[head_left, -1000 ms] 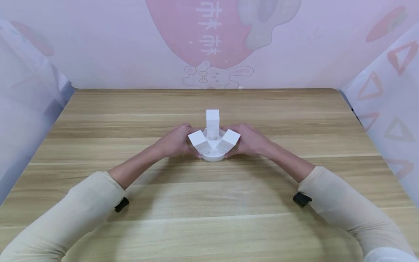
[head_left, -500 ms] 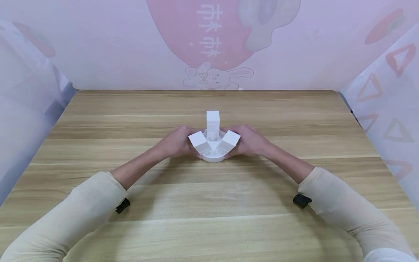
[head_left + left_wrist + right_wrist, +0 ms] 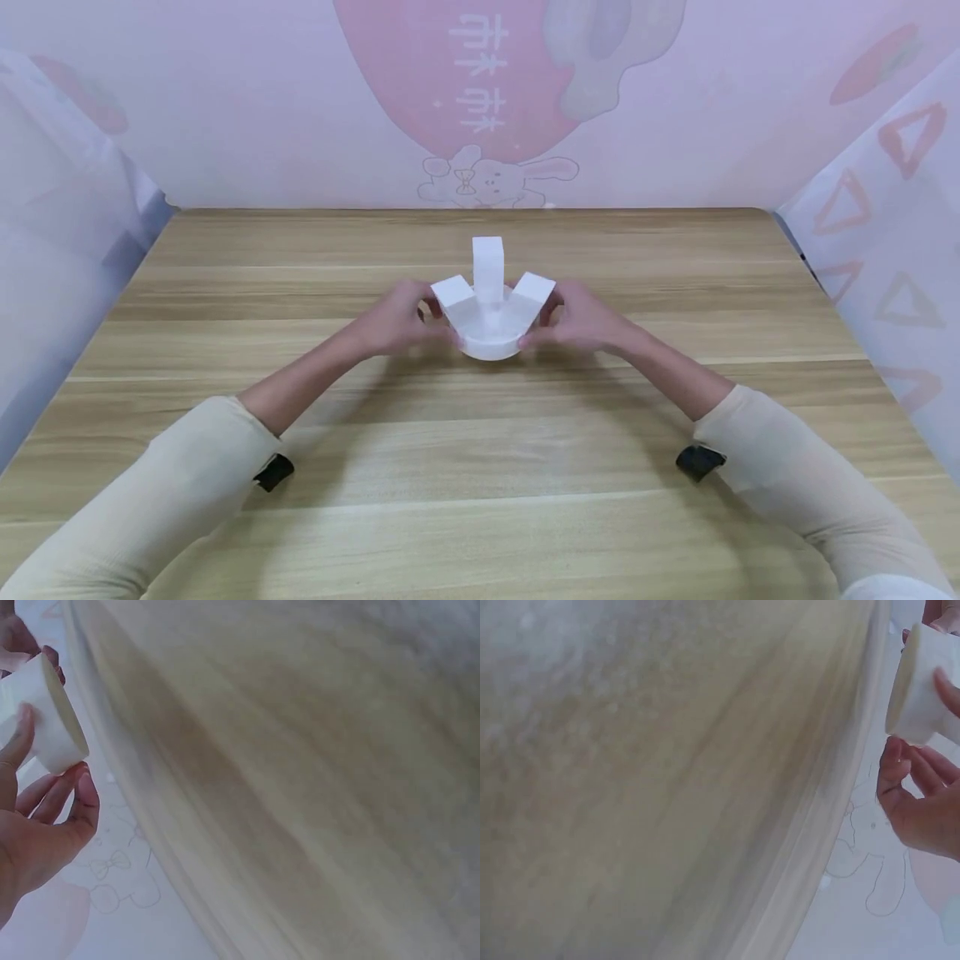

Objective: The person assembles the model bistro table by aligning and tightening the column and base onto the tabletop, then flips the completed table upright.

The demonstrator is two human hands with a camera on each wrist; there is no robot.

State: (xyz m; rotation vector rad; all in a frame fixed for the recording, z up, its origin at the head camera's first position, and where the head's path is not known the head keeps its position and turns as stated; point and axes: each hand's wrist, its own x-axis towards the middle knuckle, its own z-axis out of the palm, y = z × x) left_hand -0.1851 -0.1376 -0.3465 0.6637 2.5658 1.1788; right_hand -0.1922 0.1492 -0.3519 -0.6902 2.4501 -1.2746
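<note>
A white piece (image 3: pixel 491 346) with a round base and three square-ended blocks is at the middle of the table in the head view. One block stands upright at the back; the other two lean out left and right. My left hand (image 3: pixel 401 321) grips the base from the left, thumb on its front side and fingers behind. From the right, my right hand (image 3: pixel 588 321) holds it the same way. Both wrist views catch the base's side, the left wrist view with a thumb across the white base (image 3: pixel 56 724) and fingertips under its far edge.
The wood-grain table (image 3: pixel 495 467) extends around the piece. Behind it stands a pale printed wall panel (image 3: pixel 262 108), with white sheets (image 3: pixel 892 233) at the sides. A black strap (image 3: pixel 273 472) hangs below the left sleeve and another black strap (image 3: pixel 700 462) below the right.
The white piece has risen a little in the head view and shows more of its front side. Both thumbs have come into sight at the base, and the hands sit slightly wider apart.
</note>
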